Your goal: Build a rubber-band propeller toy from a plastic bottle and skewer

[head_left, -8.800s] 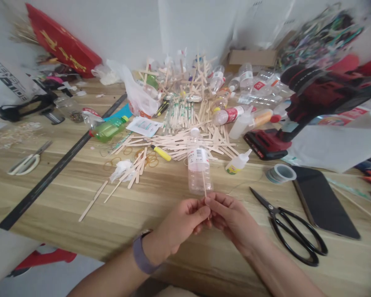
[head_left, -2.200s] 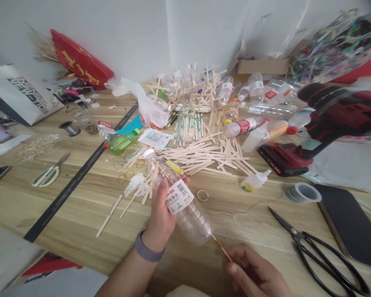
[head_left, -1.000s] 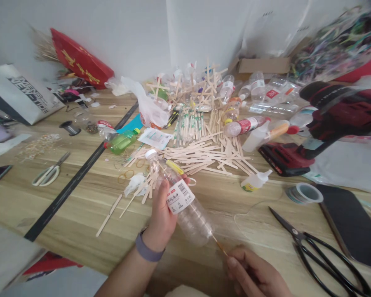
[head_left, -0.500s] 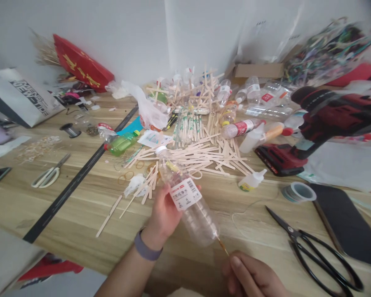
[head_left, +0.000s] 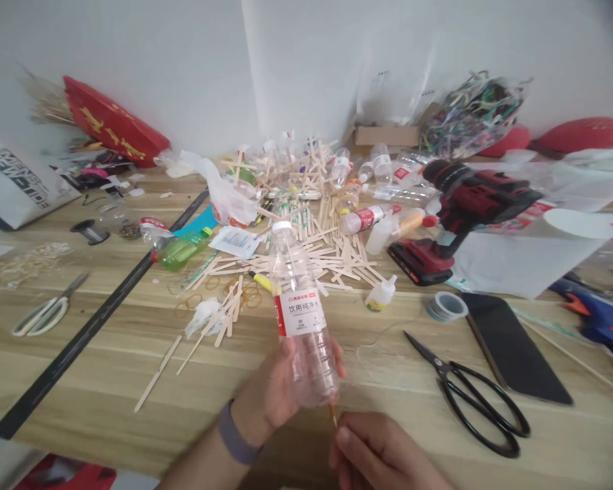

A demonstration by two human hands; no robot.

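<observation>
A clear plastic water bottle (head_left: pixel 302 314) with a red-and-white label stands tilted in front of me, its white cap away from me. My left hand (head_left: pixel 274 389) wraps round its lower part from the left and underneath; a purple band (head_left: pixel 238 434) circles that wrist. My right hand (head_left: pixel 375 449) is closed in a pinch on a thin orange-brown stick (head_left: pixel 333 414). The stick's far end meets the bottle's base; whether it passes inside cannot be made out. Flat wooden sticks (head_left: pixel 327 255) lie heaped behind the bottle, with a yellow marker (head_left: pixel 263 282) beside it.
Black-handled scissors (head_left: pixel 473 395) and a dark phone (head_left: pixel 515 347) lie on the right, near a thread spool (head_left: pixel 447 307), glue bottle (head_left: pixel 381 295) and cordless drill (head_left: pixel 454 218). White-handled scissors (head_left: pixel 48 309) and a green bottle (head_left: pixel 184 249) lie left. A blue glue gun (head_left: pixel 595 309) sits far right.
The bottle has turned more upright in view and its label faces me more squarely. My left hand now sits lower on it. The right hand keeps the stick at the base; the view has shifted right.
</observation>
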